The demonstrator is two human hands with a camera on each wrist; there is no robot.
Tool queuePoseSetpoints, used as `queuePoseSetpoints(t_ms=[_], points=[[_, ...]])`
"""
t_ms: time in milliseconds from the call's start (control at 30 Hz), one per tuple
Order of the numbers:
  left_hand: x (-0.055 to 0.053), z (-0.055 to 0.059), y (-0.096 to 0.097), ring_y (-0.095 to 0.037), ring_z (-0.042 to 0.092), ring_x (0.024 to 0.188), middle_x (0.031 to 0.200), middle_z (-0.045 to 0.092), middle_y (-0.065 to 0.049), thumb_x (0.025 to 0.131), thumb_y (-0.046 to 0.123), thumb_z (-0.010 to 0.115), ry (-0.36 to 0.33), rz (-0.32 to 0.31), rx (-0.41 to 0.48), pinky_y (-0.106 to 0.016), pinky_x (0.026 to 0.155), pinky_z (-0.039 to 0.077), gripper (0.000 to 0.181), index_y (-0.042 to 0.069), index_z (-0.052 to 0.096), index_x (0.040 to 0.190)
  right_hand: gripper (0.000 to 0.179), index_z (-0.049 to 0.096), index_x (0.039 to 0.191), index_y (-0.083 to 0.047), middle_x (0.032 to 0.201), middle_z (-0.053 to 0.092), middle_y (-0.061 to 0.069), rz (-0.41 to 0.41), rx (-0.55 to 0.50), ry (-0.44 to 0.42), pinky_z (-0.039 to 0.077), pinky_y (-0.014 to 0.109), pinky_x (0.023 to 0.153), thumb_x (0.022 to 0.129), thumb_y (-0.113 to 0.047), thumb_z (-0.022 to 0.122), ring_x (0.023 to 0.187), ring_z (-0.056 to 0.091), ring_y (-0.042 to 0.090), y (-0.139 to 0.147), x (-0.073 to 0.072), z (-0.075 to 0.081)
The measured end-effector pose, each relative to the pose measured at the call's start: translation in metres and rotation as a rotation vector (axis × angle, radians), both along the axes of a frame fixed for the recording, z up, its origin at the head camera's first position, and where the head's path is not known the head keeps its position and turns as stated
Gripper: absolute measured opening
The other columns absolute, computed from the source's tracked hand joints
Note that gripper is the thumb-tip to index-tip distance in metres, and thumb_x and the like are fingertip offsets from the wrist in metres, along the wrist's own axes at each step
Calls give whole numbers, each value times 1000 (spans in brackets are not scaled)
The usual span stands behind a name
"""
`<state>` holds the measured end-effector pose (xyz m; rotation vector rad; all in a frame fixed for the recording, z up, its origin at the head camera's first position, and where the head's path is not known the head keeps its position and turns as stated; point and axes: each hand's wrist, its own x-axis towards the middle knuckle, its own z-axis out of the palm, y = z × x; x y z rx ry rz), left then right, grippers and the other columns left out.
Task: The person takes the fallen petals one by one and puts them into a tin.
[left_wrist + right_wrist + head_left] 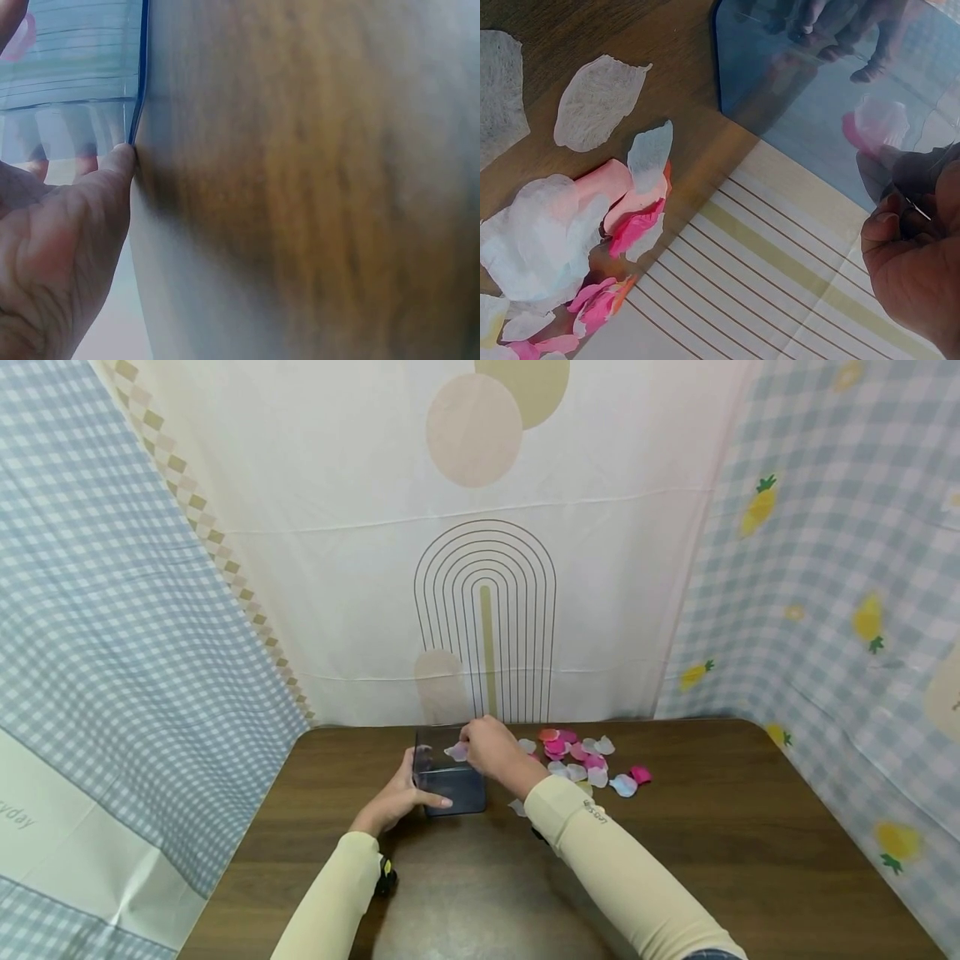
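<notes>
A clear, bluish plastic box (pixel 455 792) stands near the back of the wooden table. My left hand (pixel 401 797) grips its left side, the thumb along the front and the fingers behind; the left wrist view shows the box wall (pixel 75 67) above the palm. My right hand (pixel 491 747) reaches over the box's right edge and pinches a pale petal (pixel 456 750). In the right wrist view, the fingertips show through the wall, with a white and pink petal (pixel 881 124) at them; whether that is one petal or two, I cannot tell.
Loose pink, white and pale blue petals (pixel 592 760) lie spread on the table right of the box, some overlapping. One white petal (pixel 517 808) lies under the right forearm. A patterned cloth (pixel 360 635) hangs behind the table's back edge.
</notes>
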<state>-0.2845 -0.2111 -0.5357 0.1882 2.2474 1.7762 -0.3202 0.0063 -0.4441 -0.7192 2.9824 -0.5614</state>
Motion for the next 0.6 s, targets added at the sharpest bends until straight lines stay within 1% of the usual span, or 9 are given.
queuePoseSetpoints(t_ms=[133, 267, 367, 467, 600], points=[[-1, 1, 0, -35, 53, 140, 160, 43, -19, 77, 11, 94, -3, -2, 6, -57, 127, 33, 120, 15, 12, 165, 23, 80, 120, -10, 122, 78, 9, -2, -2, -12, 58, 40, 102, 102, -8, 66, 119, 68, 26, 0, -1, 0], [-1, 0, -1, -36, 49, 144, 165, 38, -19, 77, 12, 94, -1, 1, -2, -59, 128, 29, 121, 15, 13, 166, 23, 79, 123, -9, 124, 78, 8, 7, 6, -5, 58, 41, 105, 104, -12, 66, 123, 68, 27, 0, 0, -1], [-1, -1, -2, -37, 50, 143, 168, 35, -18, 77, 12, 94, -3, 5, -2, -59, 127, 31, 120, 15, 13, 166, 24, 78, 124, -9, 125, 77, 8, 9, 3, -4, 58, 41, 105, 105, -16, 65, 124, 68, 27, 0, 0, -2], [0, 0, -1, -37, 54, 140, 166, 37, -20, 77, 10, 93, -8, 1, 4, -58, 126, 34, 119, 16, 13, 166, 25, 77, 125, -8, 126, 77, 9, 5, -11, -9, 57, 42, 106, 105, -15, 65, 125, 67, 28, 1, 0, -3], [0, 1, 0, -36, 57, 138, 165, 38, -20, 78, 10, 93, -12, -4, 11, -57, 125, 36, 120, 15, 12, 166, 25, 77, 125, -8, 126, 77, 9, 2, -13, -3, 57, 43, 107, 105, -15, 64, 125, 66, 28, 1, -1, -4]])
